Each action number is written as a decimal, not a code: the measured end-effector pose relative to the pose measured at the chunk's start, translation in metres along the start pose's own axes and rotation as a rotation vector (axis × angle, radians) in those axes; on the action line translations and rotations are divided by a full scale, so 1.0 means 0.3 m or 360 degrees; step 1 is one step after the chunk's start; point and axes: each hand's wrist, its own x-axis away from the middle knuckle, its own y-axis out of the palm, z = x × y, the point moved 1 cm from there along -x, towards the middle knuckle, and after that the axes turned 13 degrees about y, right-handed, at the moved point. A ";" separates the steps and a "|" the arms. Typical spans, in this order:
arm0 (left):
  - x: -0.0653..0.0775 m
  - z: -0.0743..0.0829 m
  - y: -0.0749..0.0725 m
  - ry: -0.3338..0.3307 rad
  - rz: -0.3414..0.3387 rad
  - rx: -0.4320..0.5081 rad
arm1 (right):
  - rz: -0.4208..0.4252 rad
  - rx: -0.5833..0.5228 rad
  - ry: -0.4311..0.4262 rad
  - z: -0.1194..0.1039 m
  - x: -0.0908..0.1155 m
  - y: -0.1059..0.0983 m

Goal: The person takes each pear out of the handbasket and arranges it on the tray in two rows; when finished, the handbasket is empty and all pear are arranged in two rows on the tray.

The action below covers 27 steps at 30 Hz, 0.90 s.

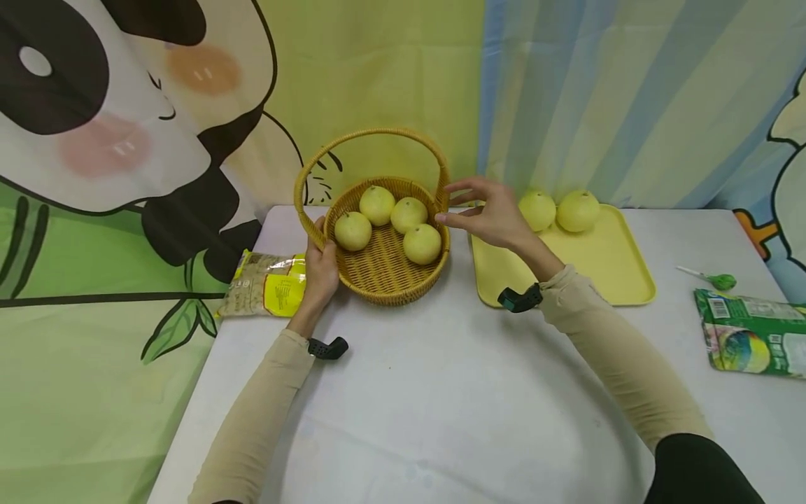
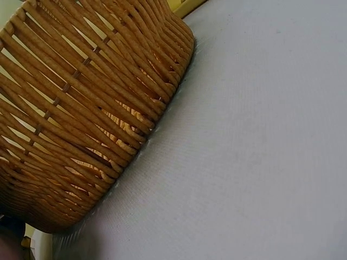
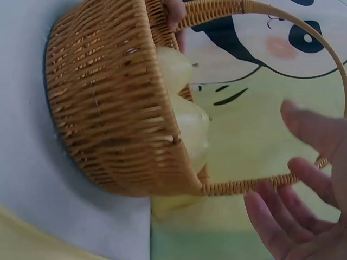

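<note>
In the head view's centre, a wicker basket [image 1: 380, 276] stands on the white surface [image 1: 428, 399], all four pale fruits [image 1: 422, 244] inside visible; the left wrist view gives its woven side. The left grip [image 1: 322, 269], arm reaching from lower left, clasps the basket's rim. The right grip [image 1: 488, 213], arm from lower right, is released beside the handle [image 1: 378, 131]; the right wrist view reveals its thumb well apart from the fingers.

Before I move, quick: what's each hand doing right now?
Left hand: closed, holding the basket by its side.
Right hand: open, thumb and fingers apart at the handle; whether they touch it cannot be told.
</note>
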 end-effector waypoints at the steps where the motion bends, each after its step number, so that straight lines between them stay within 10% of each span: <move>1: 0.000 0.002 0.000 0.0006 -0.0002 -0.0008 | 0.0039 0.0028 -0.0007 -0.004 -0.003 0.010; 8: -0.001 0.005 -0.001 0.0007 0.0000 -0.0043 | 0.0108 0.0212 -0.0173 -0.036 -0.018 0.083; 27: 0.001 0.000 -0.003 -0.0036 -0.0009 -0.0085 | -0.0667 0.1002 0.0169 -0.146 -0.144 0.169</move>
